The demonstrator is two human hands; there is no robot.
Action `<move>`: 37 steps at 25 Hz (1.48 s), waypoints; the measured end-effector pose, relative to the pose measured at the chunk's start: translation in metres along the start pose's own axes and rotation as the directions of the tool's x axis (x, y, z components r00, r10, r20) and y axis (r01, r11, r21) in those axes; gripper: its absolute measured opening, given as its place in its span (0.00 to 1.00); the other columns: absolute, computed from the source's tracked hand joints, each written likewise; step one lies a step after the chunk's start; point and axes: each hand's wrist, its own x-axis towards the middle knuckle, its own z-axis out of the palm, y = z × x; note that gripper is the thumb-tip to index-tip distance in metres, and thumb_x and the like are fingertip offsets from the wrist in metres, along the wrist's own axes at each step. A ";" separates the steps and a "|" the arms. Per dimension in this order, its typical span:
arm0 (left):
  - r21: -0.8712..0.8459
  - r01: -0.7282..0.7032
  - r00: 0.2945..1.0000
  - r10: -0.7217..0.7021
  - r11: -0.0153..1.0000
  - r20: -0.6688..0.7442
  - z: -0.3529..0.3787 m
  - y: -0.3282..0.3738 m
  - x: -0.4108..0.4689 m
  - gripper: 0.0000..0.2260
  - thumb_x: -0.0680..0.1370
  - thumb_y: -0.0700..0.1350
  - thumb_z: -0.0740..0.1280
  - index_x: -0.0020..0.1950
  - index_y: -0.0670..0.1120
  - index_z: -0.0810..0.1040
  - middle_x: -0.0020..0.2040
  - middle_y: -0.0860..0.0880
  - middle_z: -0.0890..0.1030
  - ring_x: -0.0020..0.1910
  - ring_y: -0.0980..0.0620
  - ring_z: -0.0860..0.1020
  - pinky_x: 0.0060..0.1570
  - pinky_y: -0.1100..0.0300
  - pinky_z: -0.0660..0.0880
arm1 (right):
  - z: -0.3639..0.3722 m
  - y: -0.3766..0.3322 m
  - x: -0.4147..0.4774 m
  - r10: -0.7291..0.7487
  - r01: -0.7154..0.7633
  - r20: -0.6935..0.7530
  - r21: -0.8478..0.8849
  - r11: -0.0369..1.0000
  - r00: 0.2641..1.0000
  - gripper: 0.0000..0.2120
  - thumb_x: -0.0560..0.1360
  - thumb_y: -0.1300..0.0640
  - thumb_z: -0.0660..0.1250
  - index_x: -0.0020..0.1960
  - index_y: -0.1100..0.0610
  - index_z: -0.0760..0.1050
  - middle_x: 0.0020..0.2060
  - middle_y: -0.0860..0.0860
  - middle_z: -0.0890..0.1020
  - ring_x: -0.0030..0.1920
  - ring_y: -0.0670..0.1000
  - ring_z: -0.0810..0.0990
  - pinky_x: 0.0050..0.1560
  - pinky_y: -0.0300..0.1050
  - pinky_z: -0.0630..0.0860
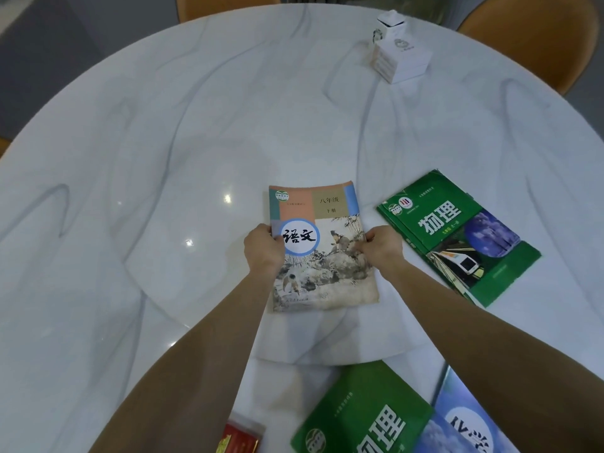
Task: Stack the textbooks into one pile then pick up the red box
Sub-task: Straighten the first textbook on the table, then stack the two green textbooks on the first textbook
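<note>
The red box (240, 438) sat at the near edge of the white table (130, 158), low in the view and partly cut off. It looked shiny with gold marks, though only a corner showed, so I could not be sure of its shape.

Next came the left hand (264, 250). Its grip was clenched on the left edge of the Chinese textbook (322, 246). That book had a pale cover with a painted bird, rocks and a blue circle. It sat in the middle of the table, maybe a little lifted. The right hand (382, 248) pinched the book's right edge.

A green book (359, 413) lay close to the person, and a blue book (464, 423) touched its right side. Farther right was another green physics book (457, 237), lying crooked on top of one more green cover.

The books were thin and floppy. If the held book got dropped on the crooked pair, the pile could slide or lean. The table looked smooth, so books could slip. A sleeve or arm could also bump the red box off the near edge.
</note>
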 end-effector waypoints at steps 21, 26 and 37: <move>0.569 -0.622 0.758 0.596 0.538 0.266 0.005 0.096 -0.047 0.15 0.76 0.42 0.61 0.62 0.40 0.73 0.59 0.41 0.75 0.59 0.40 0.71 0.54 0.49 0.69 | -0.102 0.013 -0.023 -0.451 0.353 -0.001 -0.622 0.699 0.892 0.11 0.77 0.59 0.58 0.52 0.64 0.76 0.52 0.61 0.78 0.52 0.61 0.76 0.48 0.52 0.75; 0.535 -0.660 0.733 0.607 0.527 0.307 0.045 0.119 -0.070 0.13 0.76 0.42 0.59 0.59 0.40 0.72 0.58 0.39 0.75 0.57 0.39 0.73 0.54 0.48 0.69 | -0.139 0.052 -0.009 -0.396 0.266 -0.051 -0.661 0.702 0.917 0.15 0.77 0.57 0.59 0.60 0.62 0.74 0.55 0.60 0.77 0.57 0.61 0.75 0.53 0.53 0.75; 0.320 -0.497 0.857 0.398 0.807 0.326 0.141 0.149 -0.111 0.15 0.78 0.42 0.61 0.63 0.38 0.68 0.59 0.37 0.73 0.59 0.39 0.72 0.53 0.49 0.73 | -0.194 0.127 0.063 -0.295 0.200 -0.064 -0.595 0.778 0.953 0.19 0.78 0.52 0.59 0.66 0.60 0.70 0.59 0.61 0.75 0.61 0.61 0.72 0.58 0.54 0.73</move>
